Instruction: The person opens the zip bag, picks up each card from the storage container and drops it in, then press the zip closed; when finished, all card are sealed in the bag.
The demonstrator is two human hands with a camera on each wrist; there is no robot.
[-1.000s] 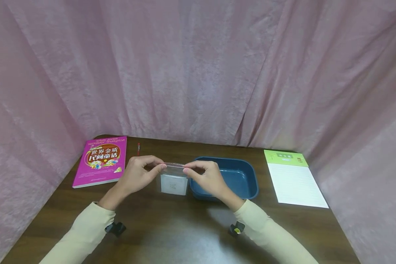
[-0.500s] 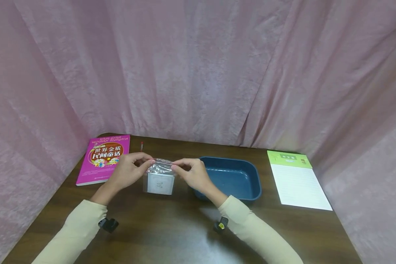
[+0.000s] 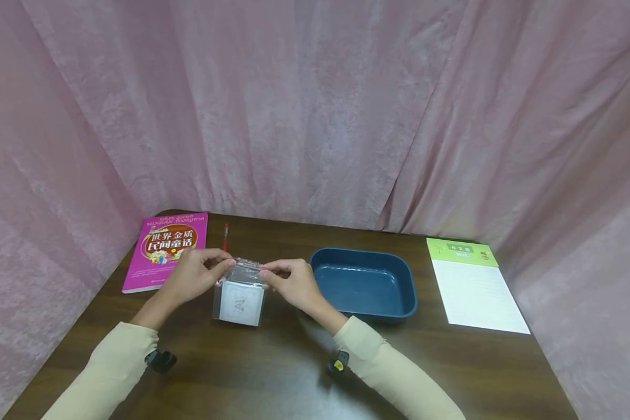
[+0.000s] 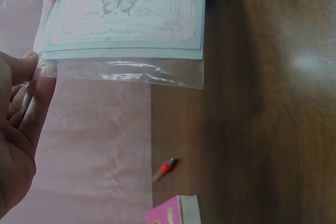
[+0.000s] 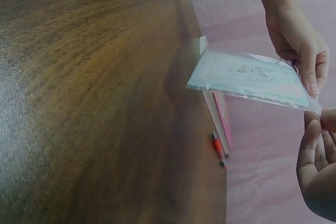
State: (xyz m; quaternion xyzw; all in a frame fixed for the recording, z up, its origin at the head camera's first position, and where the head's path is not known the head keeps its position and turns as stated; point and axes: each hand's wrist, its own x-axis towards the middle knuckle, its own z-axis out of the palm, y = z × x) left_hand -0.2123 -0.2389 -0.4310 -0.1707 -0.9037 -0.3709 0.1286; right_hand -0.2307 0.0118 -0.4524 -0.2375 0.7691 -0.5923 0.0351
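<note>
A clear plastic bag [image 3: 241, 298] hangs between the two hands, with pale sheets inside that bear a butterfly print [image 4: 123, 3]. My left hand [image 3: 196, 274] pinches the bag's top edge at its left corner, thumb against fingers. At the right corner of the same edge, my right hand [image 3: 293, 286] pinches it too. In the right wrist view the bag [image 5: 252, 80] is held up off the brown table, its sheets stacked in a thin pile.
A blue plastic tray [image 3: 364, 314] stands right of the hands. The pink book [image 3: 163, 256] lies at the back left, with a red pen [image 3: 226, 236] beside it. A lined notepad [image 3: 478, 294] with a green top lies at the right. Pink curtains [image 3: 315, 116] enclose the table.
Both hands have carried the bag leftward, away from the tray, and slightly toward the person. The bag now hangs a little tilted, and the tray is no longer overlapped by the right hand.
</note>
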